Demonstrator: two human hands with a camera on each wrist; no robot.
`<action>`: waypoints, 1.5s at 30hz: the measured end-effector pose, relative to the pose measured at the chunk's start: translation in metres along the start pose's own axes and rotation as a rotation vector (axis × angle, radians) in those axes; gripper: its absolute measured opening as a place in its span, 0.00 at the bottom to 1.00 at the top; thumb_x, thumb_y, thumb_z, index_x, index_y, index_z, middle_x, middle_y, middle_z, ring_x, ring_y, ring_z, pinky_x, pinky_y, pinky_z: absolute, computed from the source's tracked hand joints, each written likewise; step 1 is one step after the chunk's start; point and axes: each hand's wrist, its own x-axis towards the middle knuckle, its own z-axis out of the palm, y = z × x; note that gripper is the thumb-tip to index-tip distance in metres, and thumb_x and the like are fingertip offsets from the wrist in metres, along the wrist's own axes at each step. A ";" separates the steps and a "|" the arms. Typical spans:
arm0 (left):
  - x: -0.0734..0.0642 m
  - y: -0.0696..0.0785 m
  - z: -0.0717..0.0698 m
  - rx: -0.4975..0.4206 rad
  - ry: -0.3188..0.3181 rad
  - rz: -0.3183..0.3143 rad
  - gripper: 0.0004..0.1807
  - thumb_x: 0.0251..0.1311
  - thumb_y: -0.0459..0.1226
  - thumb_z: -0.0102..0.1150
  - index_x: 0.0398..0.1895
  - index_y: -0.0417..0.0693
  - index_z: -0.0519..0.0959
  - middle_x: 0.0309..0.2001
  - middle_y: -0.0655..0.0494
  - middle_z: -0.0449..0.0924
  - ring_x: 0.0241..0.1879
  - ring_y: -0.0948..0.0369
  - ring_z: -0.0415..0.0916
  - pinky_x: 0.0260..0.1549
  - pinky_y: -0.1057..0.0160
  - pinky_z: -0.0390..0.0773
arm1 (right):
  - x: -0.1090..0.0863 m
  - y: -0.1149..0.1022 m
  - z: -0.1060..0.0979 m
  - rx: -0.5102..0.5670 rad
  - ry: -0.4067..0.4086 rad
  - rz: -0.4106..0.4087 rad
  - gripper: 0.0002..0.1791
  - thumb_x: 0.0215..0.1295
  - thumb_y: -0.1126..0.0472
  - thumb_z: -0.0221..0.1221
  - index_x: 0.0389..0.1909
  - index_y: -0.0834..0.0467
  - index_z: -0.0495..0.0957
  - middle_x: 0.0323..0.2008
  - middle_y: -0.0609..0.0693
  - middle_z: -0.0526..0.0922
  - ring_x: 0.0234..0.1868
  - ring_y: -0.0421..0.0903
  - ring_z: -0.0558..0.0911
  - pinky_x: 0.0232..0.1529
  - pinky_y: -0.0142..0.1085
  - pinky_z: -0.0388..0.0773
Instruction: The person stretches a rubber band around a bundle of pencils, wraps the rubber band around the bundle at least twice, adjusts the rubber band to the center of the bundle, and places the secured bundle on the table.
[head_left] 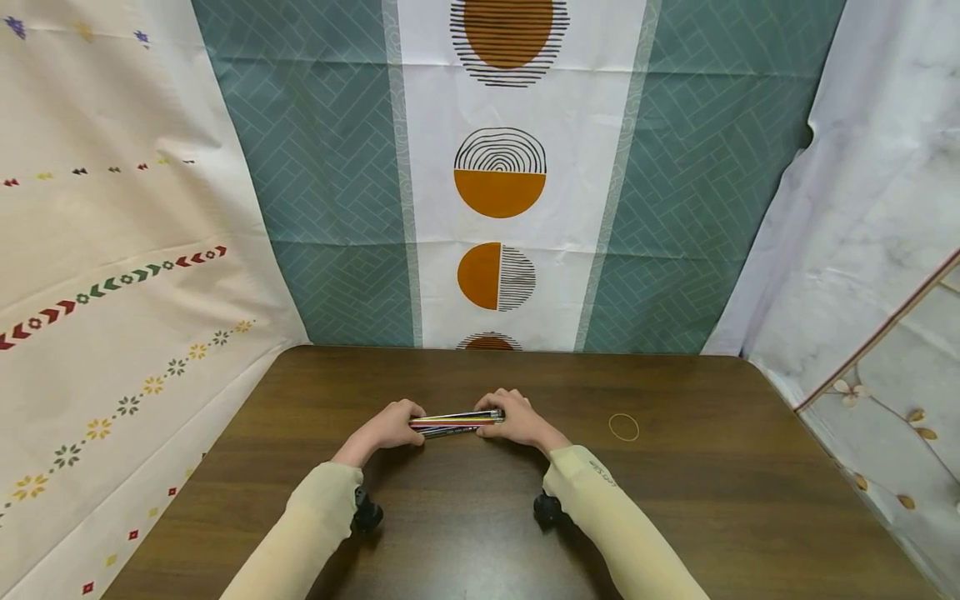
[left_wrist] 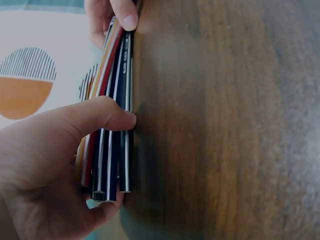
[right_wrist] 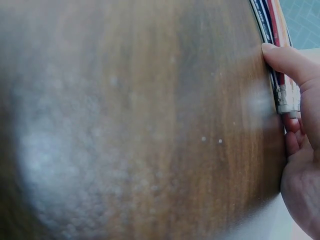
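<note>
A bundle of pencils (head_left: 453, 422) lies sideways between my two hands, low over the middle of the table. Dark blue, black, red and yellow barrels with pale stripes show in the left wrist view. My left hand (head_left: 393, 425) grips the left end, its thumb across the barrels (left_wrist: 111, 150) and fingers curled behind. My right hand (head_left: 513, 418) holds the other end, where metal bands and erasers (right_wrist: 286, 107) sit together in the right wrist view. The thumb there presses on the near side. Fingers behind the bundle are partly hidden.
A thin yellow rubber band (head_left: 623, 427) lies on the brown wooden table (head_left: 675, 500), right of my right hand. Patterned cloth (head_left: 337, 208) hangs along the back edge, with more cloth at both sides. A dark camera (head_left: 366, 510) is strapped at each wrist.
</note>
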 end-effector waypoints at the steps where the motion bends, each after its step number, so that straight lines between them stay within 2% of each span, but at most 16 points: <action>1: 0.000 0.000 0.001 0.018 0.006 -0.002 0.06 0.46 0.29 0.67 0.29 0.40 0.81 0.25 0.55 0.76 0.23 0.63 0.65 0.25 0.67 0.66 | 0.000 0.000 0.000 0.002 -0.002 0.002 0.17 0.59 0.51 0.69 0.48 0.47 0.81 0.44 0.46 0.79 0.45 0.43 0.65 0.47 0.40 0.56; 9: 0.005 0.009 0.002 0.184 0.039 -0.074 0.08 0.45 0.35 0.72 0.29 0.42 0.82 0.27 0.56 0.77 0.25 0.62 0.67 0.25 0.66 0.67 | 0.000 0.000 0.001 0.013 -0.004 -0.002 0.16 0.59 0.52 0.69 0.47 0.49 0.82 0.43 0.47 0.79 0.45 0.43 0.65 0.47 0.40 0.56; 12: 0.005 0.013 0.000 0.198 0.031 -0.082 0.09 0.45 0.35 0.72 0.28 0.43 0.82 0.26 0.56 0.77 0.24 0.62 0.67 0.25 0.66 0.67 | 0.001 0.001 0.001 0.018 -0.008 0.008 0.15 0.58 0.52 0.69 0.46 0.50 0.84 0.43 0.47 0.79 0.44 0.43 0.65 0.48 0.40 0.55; 19: 0.005 0.016 -0.005 0.165 -0.024 -0.065 0.06 0.49 0.32 0.69 0.25 0.42 0.80 0.22 0.58 0.70 0.22 0.63 0.62 0.24 0.67 0.63 | 0.002 0.000 0.000 0.038 -0.016 0.030 0.11 0.57 0.53 0.70 0.40 0.51 0.86 0.42 0.47 0.79 0.42 0.43 0.64 0.47 0.41 0.55; 25: 0.004 0.011 -0.002 0.027 -0.107 -0.050 0.06 0.58 0.34 0.68 0.29 0.43 0.80 0.19 0.59 0.71 0.18 0.64 0.66 0.21 0.69 0.67 | 0.003 0.001 0.000 0.029 -0.019 0.031 0.11 0.58 0.53 0.70 0.40 0.51 0.86 0.41 0.46 0.79 0.42 0.43 0.65 0.48 0.41 0.55; 29: 0.005 0.002 0.005 -0.053 -0.115 -0.034 0.10 0.57 0.40 0.70 0.28 0.47 0.78 0.16 0.60 0.70 0.15 0.65 0.66 0.18 0.69 0.68 | 0.004 0.003 0.000 0.025 -0.023 0.034 0.12 0.57 0.53 0.70 0.41 0.52 0.86 0.40 0.46 0.79 0.42 0.42 0.65 0.48 0.40 0.56; 33: 0.006 -0.005 0.010 -0.072 -0.101 0.006 0.13 0.56 0.43 0.71 0.24 0.50 0.75 0.13 0.60 0.67 0.12 0.65 0.63 0.16 0.68 0.66 | 0.004 0.005 -0.002 0.036 -0.031 0.022 0.11 0.57 0.53 0.70 0.40 0.51 0.87 0.39 0.45 0.80 0.43 0.43 0.67 0.49 0.42 0.57; 38: 0.007 -0.005 0.011 -0.026 -0.119 0.052 0.14 0.57 0.46 0.69 0.25 0.52 0.74 0.12 0.61 0.69 0.09 0.66 0.65 0.13 0.67 0.69 | 0.004 0.007 -0.006 0.110 -0.055 0.013 0.08 0.58 0.56 0.70 0.38 0.52 0.86 0.39 0.46 0.82 0.42 0.43 0.68 0.47 0.40 0.62; 43: 0.009 0.002 0.008 0.116 -0.152 0.106 0.13 0.58 0.48 0.68 0.27 0.56 0.74 0.10 0.63 0.73 0.10 0.66 0.72 0.17 0.66 0.73 | 0.005 0.007 -0.010 0.184 -0.102 0.001 0.08 0.60 0.60 0.68 0.38 0.56 0.83 0.32 0.48 0.83 0.26 0.39 0.71 0.31 0.31 0.70; 45: 0.010 0.006 0.005 0.134 -0.170 0.116 0.11 0.58 0.46 0.69 0.27 0.56 0.76 0.11 0.63 0.75 0.12 0.66 0.74 0.19 0.67 0.73 | 0.006 0.006 -0.012 0.208 -0.120 0.000 0.07 0.61 0.61 0.67 0.39 0.58 0.83 0.29 0.48 0.82 0.22 0.38 0.71 0.26 0.30 0.70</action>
